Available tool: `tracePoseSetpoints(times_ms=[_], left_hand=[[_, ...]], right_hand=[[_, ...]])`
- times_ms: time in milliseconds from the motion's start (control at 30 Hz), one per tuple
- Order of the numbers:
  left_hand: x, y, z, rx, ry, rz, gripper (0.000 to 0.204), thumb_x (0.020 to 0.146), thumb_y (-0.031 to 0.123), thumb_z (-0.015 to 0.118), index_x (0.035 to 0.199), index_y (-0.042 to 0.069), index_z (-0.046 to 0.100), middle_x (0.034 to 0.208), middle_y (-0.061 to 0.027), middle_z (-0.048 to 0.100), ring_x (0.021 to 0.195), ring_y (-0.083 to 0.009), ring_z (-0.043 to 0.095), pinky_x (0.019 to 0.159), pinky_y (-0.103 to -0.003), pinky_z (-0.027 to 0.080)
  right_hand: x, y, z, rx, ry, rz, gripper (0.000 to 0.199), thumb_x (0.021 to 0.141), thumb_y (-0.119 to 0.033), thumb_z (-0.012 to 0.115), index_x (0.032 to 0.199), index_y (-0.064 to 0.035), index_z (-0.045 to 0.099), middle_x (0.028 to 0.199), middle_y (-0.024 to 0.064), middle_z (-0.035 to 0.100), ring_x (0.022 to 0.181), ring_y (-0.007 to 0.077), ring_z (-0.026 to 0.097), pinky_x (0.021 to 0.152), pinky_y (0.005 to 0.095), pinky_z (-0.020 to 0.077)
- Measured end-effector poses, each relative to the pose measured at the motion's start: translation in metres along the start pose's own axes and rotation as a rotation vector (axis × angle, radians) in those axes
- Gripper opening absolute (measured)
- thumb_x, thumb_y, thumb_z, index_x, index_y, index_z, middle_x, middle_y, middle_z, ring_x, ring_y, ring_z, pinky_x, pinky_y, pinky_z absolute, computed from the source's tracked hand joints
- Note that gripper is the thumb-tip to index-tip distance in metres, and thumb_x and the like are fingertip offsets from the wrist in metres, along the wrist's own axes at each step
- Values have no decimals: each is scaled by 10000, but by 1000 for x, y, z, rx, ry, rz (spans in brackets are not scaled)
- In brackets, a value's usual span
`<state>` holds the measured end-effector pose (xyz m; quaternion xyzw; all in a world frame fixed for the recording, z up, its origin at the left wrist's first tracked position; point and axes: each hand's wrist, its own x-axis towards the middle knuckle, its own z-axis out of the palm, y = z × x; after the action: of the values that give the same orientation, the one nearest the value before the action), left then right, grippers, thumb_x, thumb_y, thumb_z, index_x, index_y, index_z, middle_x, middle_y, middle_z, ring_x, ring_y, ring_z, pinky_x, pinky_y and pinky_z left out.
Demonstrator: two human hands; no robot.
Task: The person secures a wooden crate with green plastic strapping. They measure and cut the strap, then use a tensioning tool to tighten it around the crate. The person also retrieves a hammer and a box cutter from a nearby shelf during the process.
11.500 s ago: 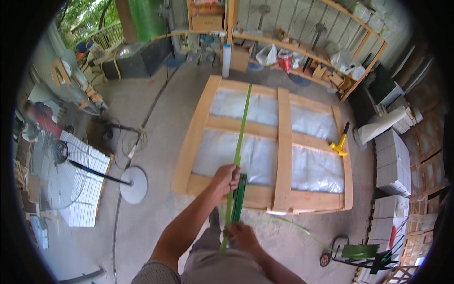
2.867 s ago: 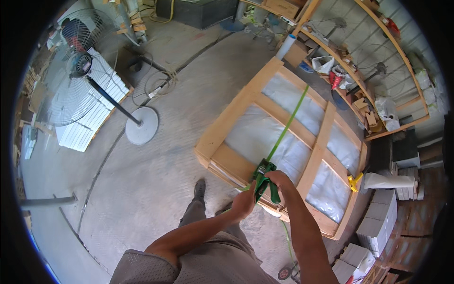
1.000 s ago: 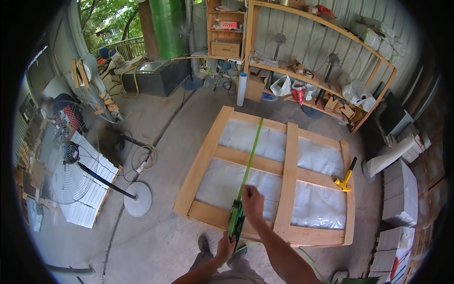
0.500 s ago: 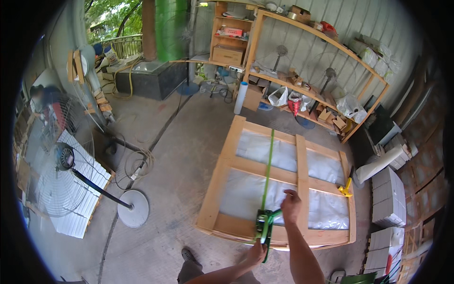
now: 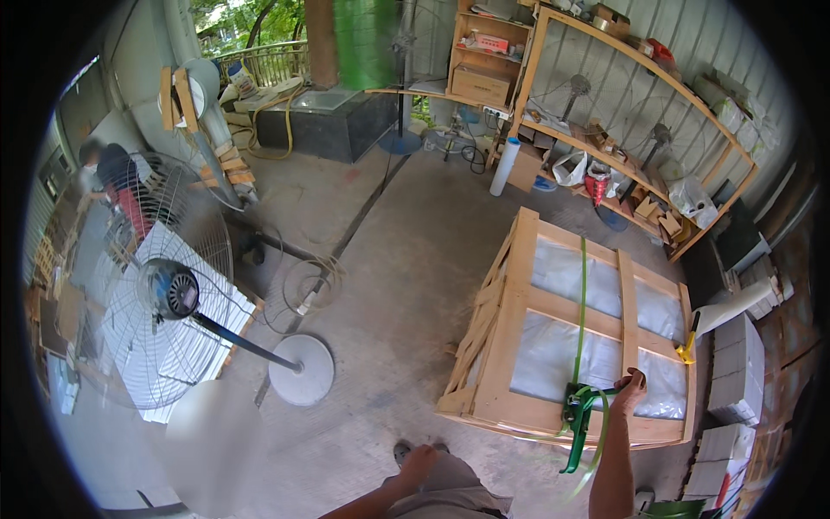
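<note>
A green strapping tensioner (image 5: pixel 577 413) sits at the near edge of a wooden crate (image 5: pixel 543 304) whose white contents show between its slats. From it a green strap (image 5: pixel 581 303) runs over the crate's top to the far side, and a loose strap tail hangs down beside the tool. My right hand (image 5: pixel 631 391) is closed on the tensioner's lever, above the crate's near slat. In front of my legs is my left hand (image 5: pixel 421 463), apart from the tool and crate; its fingers cannot be made out.
A yellow-headed tool (image 5: pixel 686 349) lies at the crate's right side. To the left stands a pedestal fan (image 5: pixel 173 290) with a round base (image 5: pixel 301 369). Coiled hose (image 5: pixel 313 281) lies on the floor. White stacks (image 5: pixel 737 368) line the right; a wooden shelf (image 5: pixel 596 154) stands behind.
My left hand has let go of the tensioner and moved left toward my legs. My right hand stays at the lever. The view has shifted left, so the crate appears farther right.
</note>
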<state>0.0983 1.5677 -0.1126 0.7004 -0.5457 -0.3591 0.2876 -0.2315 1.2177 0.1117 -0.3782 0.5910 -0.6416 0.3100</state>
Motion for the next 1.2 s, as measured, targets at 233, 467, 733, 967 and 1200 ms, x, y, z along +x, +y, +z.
tracePoseSetpoints(times_ms=[233,467,733,967,1200], left_hand=[[63,-20,-121,-864,-7,-735,282,880,201,503,1024,-36,554,812,-156,637,620,-249,630,516,-325,500],[183,-70,-176,-742,-104,-735,306,863,201,525,1037,-51,534,805,-180,632,621,-270,639,519,-348,520],[315,-215,-267,-559,-268,-672,223,908,201,403,855,13,510,716,-168,587,534,-291,611,427,-384,495],[438,-312,-338,-537,-315,-754,305,906,289,346,882,33,511,773,-225,592,562,-401,613,437,-477,512],[635,-332,-404,-229,-379,-715,258,891,245,426,936,27,556,710,-167,620,550,-344,628,408,-444,509]], right_hand=[[7,4,-6,-64,46,20,251,844,-216,460,765,-7,573,484,34,385,395,139,387,390,276,343],[3,-4,5,-147,141,-16,234,856,-212,463,769,-23,570,483,27,397,426,125,392,413,272,342],[-2,11,-1,-366,404,-93,268,874,-234,448,772,-11,556,524,54,442,429,150,433,435,285,385],[-6,22,20,-395,803,5,279,875,-254,431,872,-9,565,578,53,473,489,172,482,501,304,443],[-13,49,-17,-816,1111,197,444,892,-372,400,996,20,581,896,188,610,704,302,608,662,419,497]])
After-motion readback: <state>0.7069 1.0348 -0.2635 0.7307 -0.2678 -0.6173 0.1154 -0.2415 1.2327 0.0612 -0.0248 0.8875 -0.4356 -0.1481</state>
